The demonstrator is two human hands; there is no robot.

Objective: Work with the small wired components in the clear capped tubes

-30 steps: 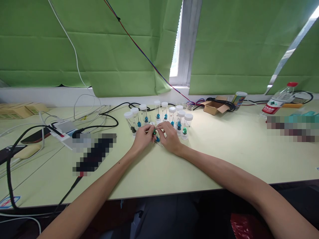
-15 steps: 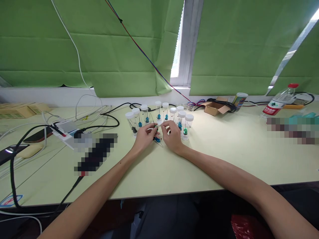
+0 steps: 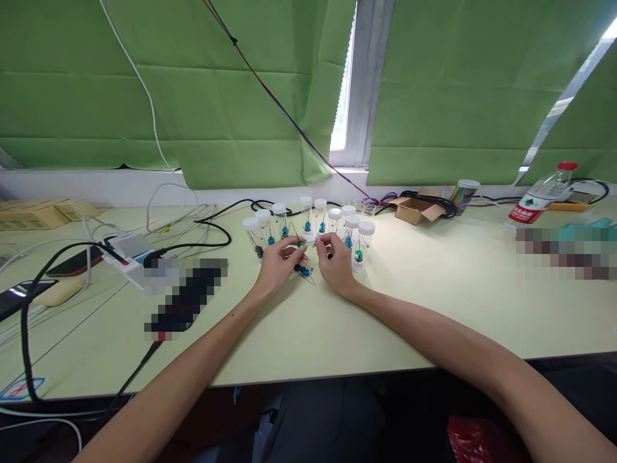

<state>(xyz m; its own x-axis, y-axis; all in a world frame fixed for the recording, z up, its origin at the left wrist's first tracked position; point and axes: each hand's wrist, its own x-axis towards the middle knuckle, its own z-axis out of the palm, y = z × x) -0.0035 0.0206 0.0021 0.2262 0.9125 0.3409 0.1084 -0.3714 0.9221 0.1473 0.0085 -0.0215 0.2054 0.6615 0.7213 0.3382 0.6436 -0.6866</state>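
Observation:
My left hand (image 3: 278, 265) pinches a small shiny green piece with thin wire ends (image 3: 301, 244) between thumb and fingertips. Facing it, my right hand (image 3: 336, 262) has its thumb and index finger closed at the far end of a thin wire that runs from the green piece; the fine details there are too small to make out. Just below the fingers a blue piece with wire legs (image 3: 304, 272) lies on the table. Around the far side of both hands stand several clear vials with white caps (image 3: 366, 228), holding blue, green or dark pieces on wires.
On the left are a white power strip (image 3: 128, 254), cables, phones and a blurred dark object (image 3: 187, 299). Behind the vials to the right stand an open cardboard box (image 3: 415, 213), a printed can (image 3: 466, 196) and a water bottle (image 3: 540, 199). The table's front edge (image 3: 328, 378) runs near me.
My right hand has shifted slightly to the right, so the gap between the fingertips has widened a little. My left hand stays nearly in place with the green piece.

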